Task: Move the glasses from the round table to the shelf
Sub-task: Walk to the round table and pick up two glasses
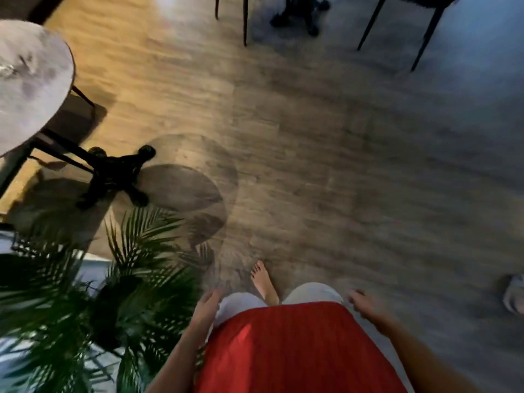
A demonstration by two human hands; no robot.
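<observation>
Head view, heavy motion blur throughout. Person stands on a grey-brown wood-plank floor (326,165), seen from above: red ribbed top (292,350), pale grey trousers (312,293), one bare foot (263,282) planted forward between the two hands.

Left hand (208,304) hangs at the left hip, fingers loosely spread, palm toward the leg, nothing in it. Right hand (365,304) hangs out from the right hip, fingers relaxed and parted, also holding nothing. The two hands are well apart, one on either side of the body.

Round table with a mottled grey stone-look top (34,89) sits far ahead and to the left of the left hand, partly cut by the frame edge. On its top, near the edge of the picture, a clear glassy glint (7,70) shows; too smeared to tell whether it is the glasses or how many there are. Dark slanted table legs (56,148) run below the top.

Black small figurine with rounded limbs (113,177) lies on the floor ahead-left of the left hand, near the table legs. Green palm-leaf plant (99,293) stands just beside the left hand, on its outer side.

Far ahead of both hands: thin black chair legs (245,21). A pale slipper-like item (514,296) lies beyond the right hand at the frame edge. No shelf can be made out.
</observation>
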